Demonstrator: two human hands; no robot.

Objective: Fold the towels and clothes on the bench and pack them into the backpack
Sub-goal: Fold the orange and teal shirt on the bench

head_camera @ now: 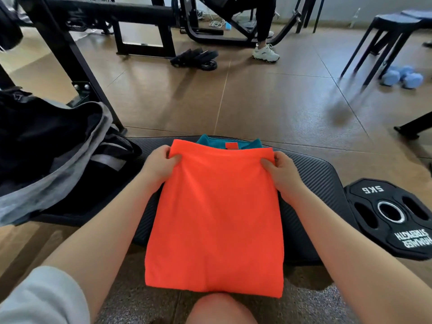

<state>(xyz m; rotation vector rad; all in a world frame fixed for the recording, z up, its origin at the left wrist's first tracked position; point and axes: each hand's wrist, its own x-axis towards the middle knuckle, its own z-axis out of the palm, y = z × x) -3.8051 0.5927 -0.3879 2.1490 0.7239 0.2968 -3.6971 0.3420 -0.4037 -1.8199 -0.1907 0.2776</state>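
A bright orange towel [216, 213] hangs over the front edge of the black padded bench [311, 183], folded to a long rectangle. My left hand [159, 166] pinches its far left corner, and my right hand [281, 169] pinches its far right corner. Under the orange towel's far edge a teal cloth [205, 139] peeks out. On the bench's left end sits a black and grey backpack [53, 146], its mouth open toward me.
A black 5 kg weight plate [390, 216] leans at the bench's right end. Black machine frames [70, 57] stand behind the backpack. Farther off are a person's leg with a white shoe [265, 52], dark stools [392, 31] and blue dumbbells [403, 77].
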